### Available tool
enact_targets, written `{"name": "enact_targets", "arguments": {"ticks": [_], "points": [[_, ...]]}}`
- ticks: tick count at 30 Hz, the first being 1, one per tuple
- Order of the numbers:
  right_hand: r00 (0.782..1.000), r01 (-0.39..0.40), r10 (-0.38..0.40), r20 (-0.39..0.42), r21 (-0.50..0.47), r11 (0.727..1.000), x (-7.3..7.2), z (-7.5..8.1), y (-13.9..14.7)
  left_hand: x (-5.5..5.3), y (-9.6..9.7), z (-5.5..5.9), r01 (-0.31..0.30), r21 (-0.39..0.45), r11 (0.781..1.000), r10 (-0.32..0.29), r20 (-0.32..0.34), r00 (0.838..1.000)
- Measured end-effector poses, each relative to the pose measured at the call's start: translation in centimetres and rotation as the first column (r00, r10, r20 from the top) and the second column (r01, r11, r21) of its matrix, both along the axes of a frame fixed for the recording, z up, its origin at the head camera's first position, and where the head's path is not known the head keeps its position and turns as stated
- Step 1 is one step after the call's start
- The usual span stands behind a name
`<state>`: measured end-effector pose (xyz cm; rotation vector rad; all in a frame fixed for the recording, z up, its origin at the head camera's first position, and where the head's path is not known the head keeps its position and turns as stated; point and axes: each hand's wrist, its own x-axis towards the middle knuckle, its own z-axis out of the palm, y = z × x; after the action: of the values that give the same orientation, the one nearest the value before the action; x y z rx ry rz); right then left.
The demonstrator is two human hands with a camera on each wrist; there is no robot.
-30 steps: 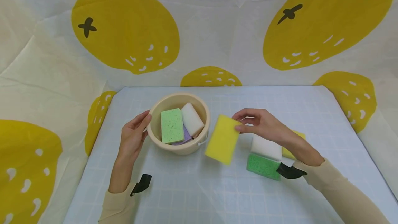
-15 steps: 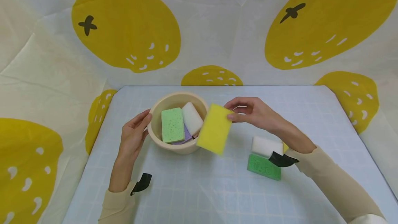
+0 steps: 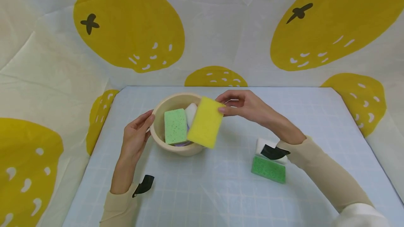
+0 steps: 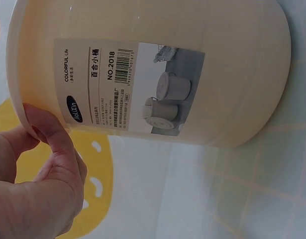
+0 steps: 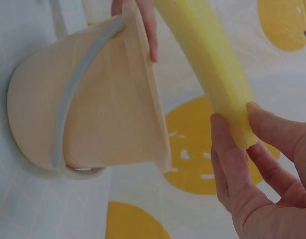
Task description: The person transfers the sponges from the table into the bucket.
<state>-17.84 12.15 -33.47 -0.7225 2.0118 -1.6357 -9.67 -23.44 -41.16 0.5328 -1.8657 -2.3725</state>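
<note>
A yellow sponge hangs over the right part of a beige bucket, its upper right corner pinched by my right hand. In the right wrist view, thumb and fingers squeeze the end of the yellow sponge, which is above the bucket's rim. My left hand grips the bucket's left rim; the left wrist view shows this hand pinching it beside a printed label. Inside the bucket lie a light green sponge, a white sponge partly covered, and a sliver of something purple.
A green sponge and a white sponge lie together on the table right of the bucket, the white one partly under my right wrist. The bucket's pale handle hangs down its side. A fruit-printed curtain stands behind the table.
My right hand has carried the yellow sponge left and away from me, from beside the bucket to over its opening. My left hand has stayed on the rim.
</note>
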Motion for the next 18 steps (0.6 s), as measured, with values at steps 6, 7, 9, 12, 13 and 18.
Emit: {"name": "enact_targets", "arguments": {"ticks": [6, 7, 9, 12, 13, 18], "points": [[1.0, -0.009, 0.009, -0.012, 0.006, 1.0, -0.8, 0.1, -1.3, 0.0, -0.1, 0.0, -0.002, 0.001, 1.0, 0.002, 0.001, 1.0], [1.0, -0.012, 0.012, -0.016, 0.01, 1.0, -0.9, 0.1, -1.5, 0.0, -0.1, 0.0, -0.002, 0.004, 1.0, 0.002, 0.0, 1.0], [1.0, -0.021, 0.021, -0.022, 0.014, 1.0, -1.1, 0.1, -2.0, 0.0, -0.1, 0.0, -0.002, 0.01, 1.0, 0.002, -0.002, 1.0], [0.999, -0.031, 0.032, -0.034, 0.031, 0.999, -1.4, 0.1, -2.8, 0.0, -0.1, 0.0, 0.0, 0.013, 1.0, 0.0, -0.004, 1.0], [0.999, -0.036, 0.037, -0.037, 0.034, 0.999, -1.5, 0.1, -3.1, 0.0, -0.1, 0.0, 0.0, 0.012, 1.0, 0.0, -0.004, 1.0], [0.998, -0.044, 0.046, -0.051, 0.036, 0.998, -2.2, -0.3, -4.5, 0.0, -0.1, 0.0, 0.002, 0.002, 1.0, -0.002, -0.001, 1.0]]}}
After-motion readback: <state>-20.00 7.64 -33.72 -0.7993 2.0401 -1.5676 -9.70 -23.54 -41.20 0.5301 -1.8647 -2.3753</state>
